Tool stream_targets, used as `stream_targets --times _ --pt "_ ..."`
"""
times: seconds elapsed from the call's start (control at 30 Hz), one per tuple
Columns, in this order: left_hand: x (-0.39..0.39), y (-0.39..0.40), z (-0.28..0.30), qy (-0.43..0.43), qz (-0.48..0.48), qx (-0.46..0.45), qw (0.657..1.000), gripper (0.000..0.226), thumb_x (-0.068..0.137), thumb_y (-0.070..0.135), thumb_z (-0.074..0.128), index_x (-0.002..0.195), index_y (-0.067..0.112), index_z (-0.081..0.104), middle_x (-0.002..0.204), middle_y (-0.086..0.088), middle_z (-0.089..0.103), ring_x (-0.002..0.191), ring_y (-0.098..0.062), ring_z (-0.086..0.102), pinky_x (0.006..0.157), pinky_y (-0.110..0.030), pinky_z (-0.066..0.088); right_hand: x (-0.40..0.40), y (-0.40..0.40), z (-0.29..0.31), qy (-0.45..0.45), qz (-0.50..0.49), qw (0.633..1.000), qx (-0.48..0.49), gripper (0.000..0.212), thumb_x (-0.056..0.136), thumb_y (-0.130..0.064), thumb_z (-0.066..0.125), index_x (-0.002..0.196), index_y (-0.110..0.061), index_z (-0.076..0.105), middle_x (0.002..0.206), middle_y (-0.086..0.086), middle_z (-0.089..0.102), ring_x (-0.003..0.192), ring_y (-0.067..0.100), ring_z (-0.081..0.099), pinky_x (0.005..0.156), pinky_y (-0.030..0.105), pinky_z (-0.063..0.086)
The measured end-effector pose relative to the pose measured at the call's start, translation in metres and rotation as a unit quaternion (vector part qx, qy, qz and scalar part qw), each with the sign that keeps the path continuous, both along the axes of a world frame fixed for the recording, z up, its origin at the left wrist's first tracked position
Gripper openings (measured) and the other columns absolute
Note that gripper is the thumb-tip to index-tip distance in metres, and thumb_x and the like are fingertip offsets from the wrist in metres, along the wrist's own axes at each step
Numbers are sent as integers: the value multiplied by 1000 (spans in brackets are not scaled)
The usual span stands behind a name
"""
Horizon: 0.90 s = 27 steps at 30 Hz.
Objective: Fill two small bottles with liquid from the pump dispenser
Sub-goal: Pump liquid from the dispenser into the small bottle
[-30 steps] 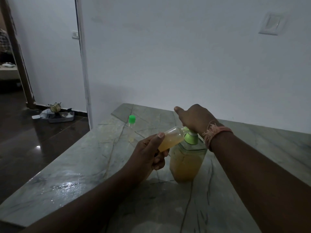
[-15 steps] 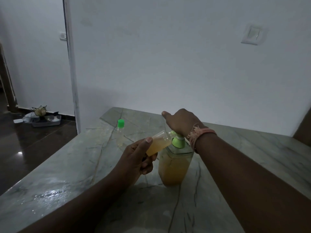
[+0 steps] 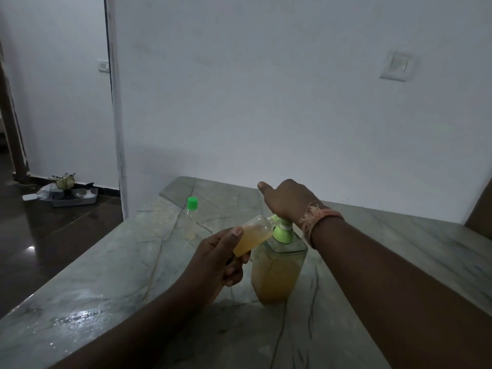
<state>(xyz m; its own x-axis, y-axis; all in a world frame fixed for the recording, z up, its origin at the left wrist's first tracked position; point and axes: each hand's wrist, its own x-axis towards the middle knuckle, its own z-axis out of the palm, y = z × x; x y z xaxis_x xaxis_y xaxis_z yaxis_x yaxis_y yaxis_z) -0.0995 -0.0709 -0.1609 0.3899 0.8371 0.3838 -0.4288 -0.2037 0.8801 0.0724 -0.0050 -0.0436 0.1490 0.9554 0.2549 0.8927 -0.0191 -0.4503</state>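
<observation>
**Pump head down, tilted bottle at the spout**

Little had shifted on the counter since the earlier frames; my view had swung, while both hands kept their places at the dispenser.

My left hand [image 3: 215, 258] gripped the small bottle [image 3: 253, 237], thumb laid along its top side and fingers curled beneath. The bottle's long axis ran up and to the right, base low in my palm, open mouth raised against the green spout of the pump dispenser [image 3: 278, 265]. From my left fingers the spout lay up and to the right, touching or all but touching the mouth; I could not tell whether it was seated inside the neck. Amber liquid filled most of the bottle's length.

My right hand [image 3: 288, 202] rested on top of the pump head, knuckles up, thumb pointing left. Whether its fingers were curled round the head or simply pressing flat I could not make out, since the back of the hand hid them. That hand was nearer the pump; the left was nearer the bottle.

By my count: one dispenser, standing upright on the stone counter [image 3: 106, 275], and two small bottles. The second bottle [image 3: 191, 218] stood upright, green cap on, well apart behind and left of my left hand. I judged the next press depended on keeping mouth and spout aligned.
</observation>
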Motion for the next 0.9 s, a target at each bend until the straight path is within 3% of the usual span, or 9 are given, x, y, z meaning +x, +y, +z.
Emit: stream_targets --times 0.07,0.2,0.37,0.57,0.7,0.83,0.9 --pt "0 0 1 3 0 1 1000 37 96 45 53 117 19 69 75 -7 57 48 -8 38 43 -22 37 -1 0 2 -9 1 1000 20 56 87 -67 39 72 -15 53 82 7 61 76 26 57 69 32 42" --pt "0 3 -1 7 8 -6 1000 39 96 43 53 120 15 66 74 -8 57 48 -8 38 43 -22 38 2 1 -9 59 -22 998 28 68 84 -68 35 85 -9 69 87 8 71 82 29 64 82 39 51" --pt "0 2 0 10 14 -6 1000 39 96 42 53 118 13 66 73 -8 57 47 -8 38 43 -22 38 1 1 -6 45 -23 999 -10 52 85 -59 46 77 -11 63 81 9 67 78 28 62 68 31 43" --pt "1 -3 1 10 10 -5 1000 47 95 45 54 124 8 62 75 -9 58 47 -8 40 43 -21 39 0 -2 3 -22 -5 1000 16 51 87 -61 44 74 -13 52 83 7 61 77 27 57 67 32 40" --pt "1 1 -1 13 15 -5 1000 44 97 42 52 123 8 62 74 -8 57 47 -8 40 43 -21 39 1 1 -7 40 -19 999 26 62 85 -65 39 84 -9 67 86 10 70 80 29 64 74 35 49" --pt "0 2 -3 2 13 -3 1000 39 98 41 51 118 9 65 73 -7 57 47 -7 40 43 -21 39 1 -1 -7 27 -24 999 5 56 84 -63 42 73 -11 61 83 10 68 77 29 63 69 33 44" --pt "0 1 -2 2 11 0 1000 39 97 44 54 115 11 66 74 -8 57 46 -7 40 42 -21 39 1 -3 -4 22 -15 1000 -7 55 85 -62 43 79 -10 62 88 10 68 81 29 62 71 33 44"
